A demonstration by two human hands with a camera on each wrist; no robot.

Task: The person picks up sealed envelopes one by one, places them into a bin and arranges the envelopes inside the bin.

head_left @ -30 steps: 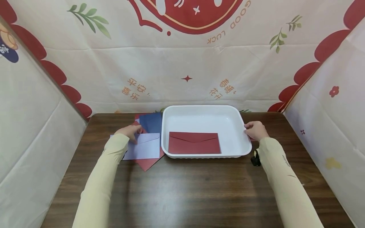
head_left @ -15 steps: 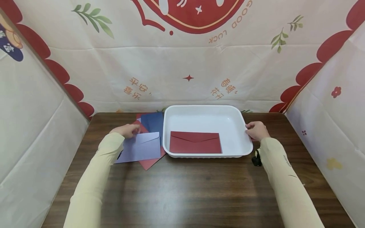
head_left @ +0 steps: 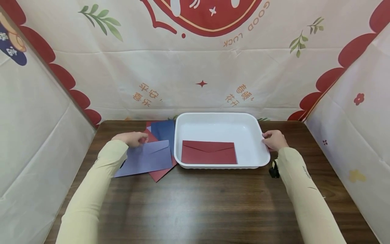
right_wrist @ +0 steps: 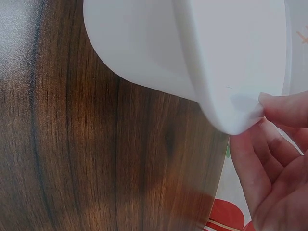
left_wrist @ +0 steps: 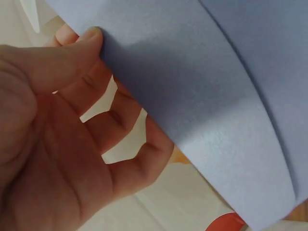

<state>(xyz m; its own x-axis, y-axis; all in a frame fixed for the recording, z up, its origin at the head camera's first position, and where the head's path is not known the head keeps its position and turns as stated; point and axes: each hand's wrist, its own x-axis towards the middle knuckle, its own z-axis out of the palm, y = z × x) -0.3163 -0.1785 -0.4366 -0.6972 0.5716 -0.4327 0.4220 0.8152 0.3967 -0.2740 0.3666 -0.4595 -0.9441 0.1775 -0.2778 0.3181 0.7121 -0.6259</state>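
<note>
A lavender envelope point(head_left: 149, 158) is tilted over the pile at the left of the tray. My left hand point(head_left: 131, 138) pinches its far edge; in the left wrist view the thumb lies on the flap side of the envelope point(left_wrist: 192, 82) with the fingers curled behind. Under and beyond it lie a navy envelope point(head_left: 164, 130) and a red envelope point(head_left: 159, 174). At the right my right hand point(head_left: 274, 139) grips the rim of a white tray point(head_left: 220, 166), thumb inside and fingers below, as the right wrist view shows. Inside the tray a dark red envelope point(head_left: 209, 153) lies along the near side.
The brown wooden table point(head_left: 195, 203) bears the tray and the pile. A printed white cloth point(head_left: 170, 67) stands behind the table's far edge and along both sides. A small black device point(head_left: 274, 169) sits at my right wrist.
My left hand has moved left, drawing the lavender envelope leftward off the pile and tilting it. The right hand keeps its hold on the tray's rim.
</note>
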